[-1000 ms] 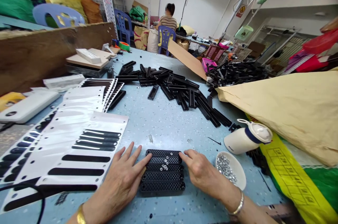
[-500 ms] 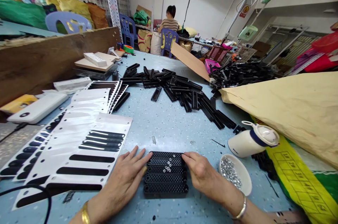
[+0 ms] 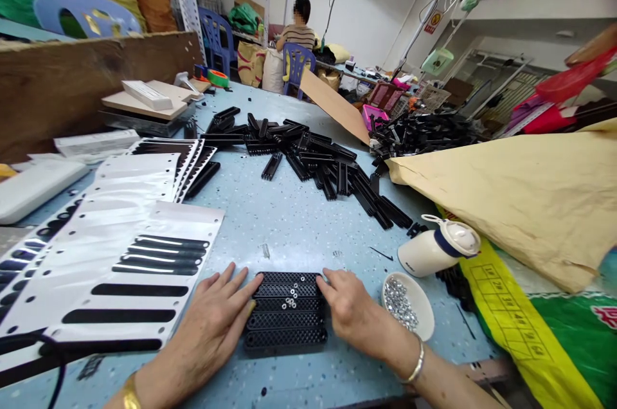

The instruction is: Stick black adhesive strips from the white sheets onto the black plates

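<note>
Bare hands, no sleeves; gold bangle (image 3: 129,398) L wrist, silver bangle (image 3: 415,365) R.

Both hands lie flat on the blue surface (image 3: 299,222), the left hand (image 3: 212,322) and right hand (image 3: 349,309) pressing against the ends of four black strips (image 3: 285,312); small washers (image 3: 290,299) sit on top, a white bowl (image 3: 419,325) nearby.

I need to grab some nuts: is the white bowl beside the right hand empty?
No, the white bowl holds a heap of small silvery nuts.
</note>
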Demonstrator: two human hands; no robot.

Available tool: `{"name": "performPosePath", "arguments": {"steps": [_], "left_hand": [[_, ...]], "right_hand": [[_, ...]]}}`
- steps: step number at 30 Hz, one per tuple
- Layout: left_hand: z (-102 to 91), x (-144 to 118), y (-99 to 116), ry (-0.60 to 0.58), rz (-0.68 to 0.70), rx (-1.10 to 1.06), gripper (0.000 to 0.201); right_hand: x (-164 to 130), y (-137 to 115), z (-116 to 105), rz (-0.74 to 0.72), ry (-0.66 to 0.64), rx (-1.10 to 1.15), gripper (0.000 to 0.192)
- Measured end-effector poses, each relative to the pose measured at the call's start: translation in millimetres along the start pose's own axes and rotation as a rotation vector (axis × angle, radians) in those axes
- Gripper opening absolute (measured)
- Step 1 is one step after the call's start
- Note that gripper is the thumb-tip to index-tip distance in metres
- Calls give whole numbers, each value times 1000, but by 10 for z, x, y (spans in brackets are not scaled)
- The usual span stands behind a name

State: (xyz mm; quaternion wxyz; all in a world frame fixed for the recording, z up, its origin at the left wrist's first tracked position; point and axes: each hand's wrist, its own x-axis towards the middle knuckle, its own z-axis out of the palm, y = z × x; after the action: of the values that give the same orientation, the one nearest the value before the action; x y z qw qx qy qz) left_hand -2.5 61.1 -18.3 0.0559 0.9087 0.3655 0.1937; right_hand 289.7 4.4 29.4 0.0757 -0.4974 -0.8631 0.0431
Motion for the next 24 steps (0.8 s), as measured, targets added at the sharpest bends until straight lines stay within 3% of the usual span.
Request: {"name": "performPosePath", "arguments": {"steps": [4,10,14,18,24], "left_hand": [[11,8,-5,11,-8,-9,44],[-78,84,61,25,-33,-67,40],[-159,307,291,-4,17,-53,38],[-138,543,489,-97,87,-37,43],[-104,525,439,-101,104,-5,47]], "right_hand": [[-47,-130,-27,-79,-97,-230,60],[67,-86,15,174,23,48,33],[233,-83,133,193,127,116,23],[331,-101,186,205,144,165,19],[212,-88,207,233,152,213,13]]}}
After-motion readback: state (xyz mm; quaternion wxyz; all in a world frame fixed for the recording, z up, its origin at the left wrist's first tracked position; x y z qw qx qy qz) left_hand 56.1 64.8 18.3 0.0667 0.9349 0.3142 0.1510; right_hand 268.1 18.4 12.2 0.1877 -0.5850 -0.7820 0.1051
